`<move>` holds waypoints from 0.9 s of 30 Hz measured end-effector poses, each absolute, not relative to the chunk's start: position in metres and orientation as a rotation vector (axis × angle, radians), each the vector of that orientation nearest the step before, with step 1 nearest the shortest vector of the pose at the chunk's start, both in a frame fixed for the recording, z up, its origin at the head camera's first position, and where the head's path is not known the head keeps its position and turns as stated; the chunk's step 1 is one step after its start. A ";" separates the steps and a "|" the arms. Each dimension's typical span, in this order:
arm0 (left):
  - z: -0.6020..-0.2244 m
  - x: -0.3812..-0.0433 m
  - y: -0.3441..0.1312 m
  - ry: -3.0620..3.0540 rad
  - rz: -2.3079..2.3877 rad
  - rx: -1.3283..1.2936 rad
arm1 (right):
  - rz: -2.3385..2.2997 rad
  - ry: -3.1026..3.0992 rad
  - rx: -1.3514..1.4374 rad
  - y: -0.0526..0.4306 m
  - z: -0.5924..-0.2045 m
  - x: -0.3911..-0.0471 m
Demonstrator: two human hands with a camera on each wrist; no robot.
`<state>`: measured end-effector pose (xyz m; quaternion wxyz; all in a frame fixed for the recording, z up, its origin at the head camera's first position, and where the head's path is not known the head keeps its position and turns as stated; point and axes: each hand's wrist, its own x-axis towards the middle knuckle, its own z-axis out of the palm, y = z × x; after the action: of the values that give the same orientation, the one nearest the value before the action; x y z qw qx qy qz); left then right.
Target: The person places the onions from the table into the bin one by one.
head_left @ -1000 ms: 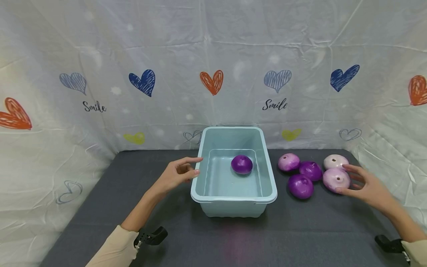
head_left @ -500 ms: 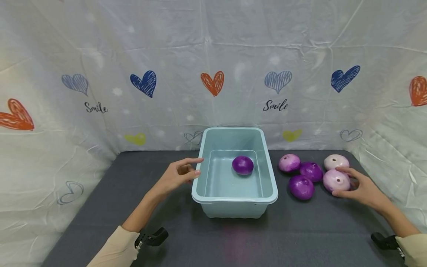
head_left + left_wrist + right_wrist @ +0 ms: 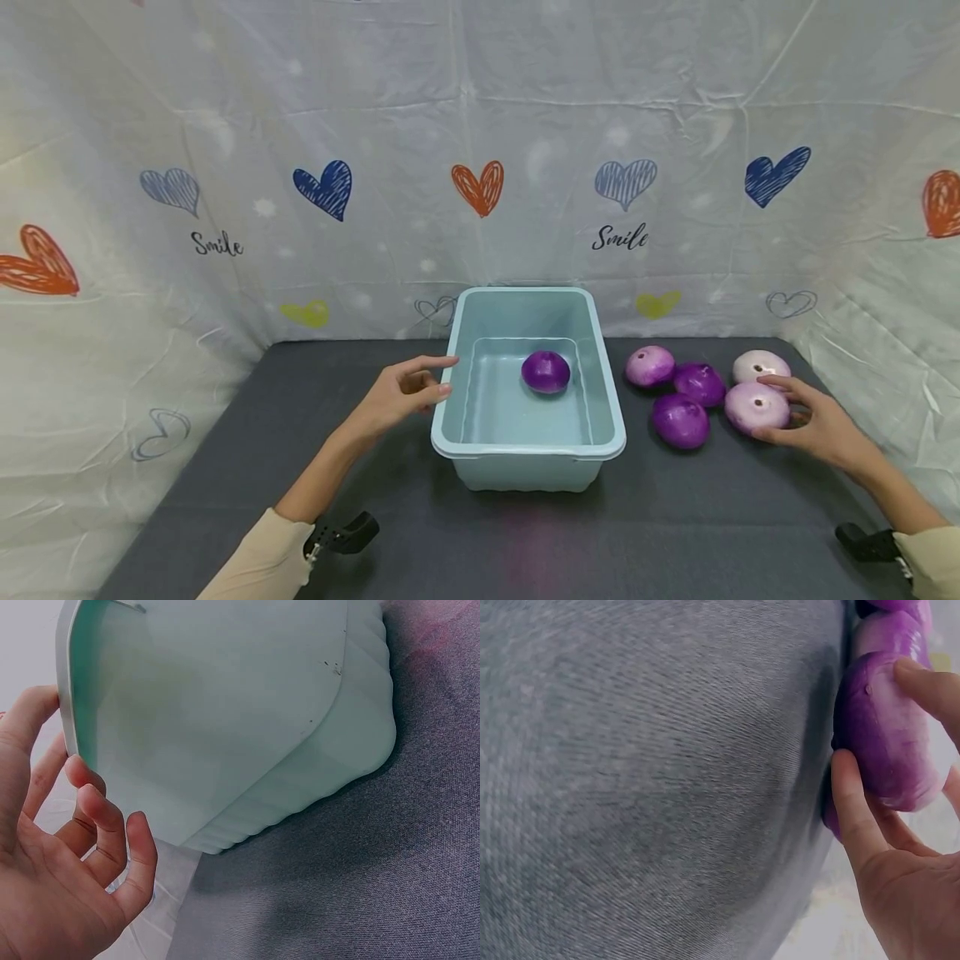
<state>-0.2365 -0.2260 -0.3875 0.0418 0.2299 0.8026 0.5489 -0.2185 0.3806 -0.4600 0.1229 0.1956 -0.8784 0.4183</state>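
Your right hand (image 3: 819, 423) grips a glossy pale pink onion (image 3: 752, 408) — its dark central spot facing up — just in front of a whiter onion (image 3: 757, 364) at the right of the tabletop (image 3: 675, 517). To its left stands the pale blue bin (image 3: 525, 451), upright and open-topped, your left hand (image 3: 396, 398) touching its rim, with one deep purple onion (image 3: 546, 372) resting on its floor.

Tub (image 3: 525, 472): head view high, left-wrist view close

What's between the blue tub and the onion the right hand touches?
In the head view, a front purple onion and a rear purple onion lie between the tub and that pale onion; a pinkish onion sits farther back, nearer the tub.
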 end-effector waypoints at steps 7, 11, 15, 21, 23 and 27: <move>-0.388 -0.238 -0.225 2.446 1.683 0.732 | 1.280 -2.560 0.510 0.383 -0.449 -0.214; -0.390 -0.239 -0.226 2.442 1.690 0.748 | 1.331 -2.551 0.516 0.382 -0.441 -0.213; -0.391 -0.239 -0.227 2.453 1.685 0.755 | 1.387 -2.539 0.520 0.379 -0.433 -0.214; -0.390 -0.239 -0.226 2.448 1.697 0.768 | 1.491 -2.529 0.491 0.372 -0.423 -0.215; -0.390 -0.239 -0.226 2.439 1.706 0.778 | 1.501 -2.535 0.478 0.370 -0.420 -0.217; -0.389 -0.240 -0.226 2.424 1.721 0.786 | 1.523 -2.522 0.492 0.364 -0.415 -0.220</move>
<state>-0.2396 -0.2263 -0.3890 0.0336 0.2554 0.7879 0.5594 -0.2202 0.3641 -0.4146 0.0770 0.1643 -0.8418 0.5083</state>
